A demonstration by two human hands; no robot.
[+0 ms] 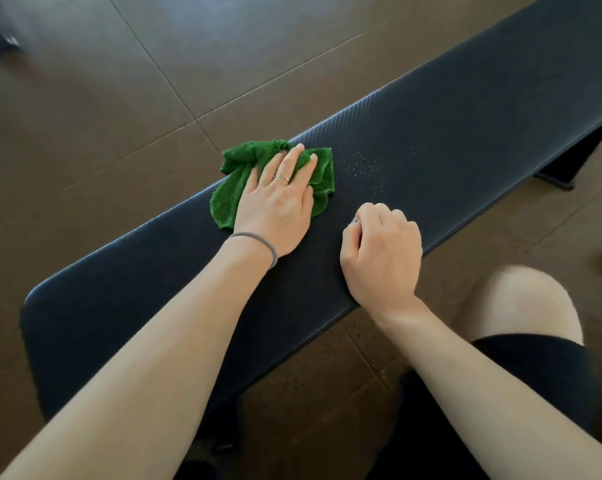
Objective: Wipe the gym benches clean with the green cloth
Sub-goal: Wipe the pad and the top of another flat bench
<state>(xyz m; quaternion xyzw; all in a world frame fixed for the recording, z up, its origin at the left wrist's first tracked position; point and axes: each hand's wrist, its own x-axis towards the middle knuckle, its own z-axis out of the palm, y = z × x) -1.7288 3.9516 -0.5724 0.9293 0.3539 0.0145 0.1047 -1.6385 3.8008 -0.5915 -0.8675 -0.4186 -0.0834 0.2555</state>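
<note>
Under the flat, straight-fingered left hand (278, 202) lies the cloth (322, 168) on the bench (465, 126); the right hand (382, 251) rests beside it, curled, holding nothing visible

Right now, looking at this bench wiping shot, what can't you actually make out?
Head view only:
- Whether the curled right hand holds anything: its fingers hide the palm, and only a small grey bit shows.
- The crumpled green cloth middle: the flat left hand covers it.
- The long black padded bench far end: cut off by the frame's edge.
- The dark object at top left: blurred and cropped.
</note>
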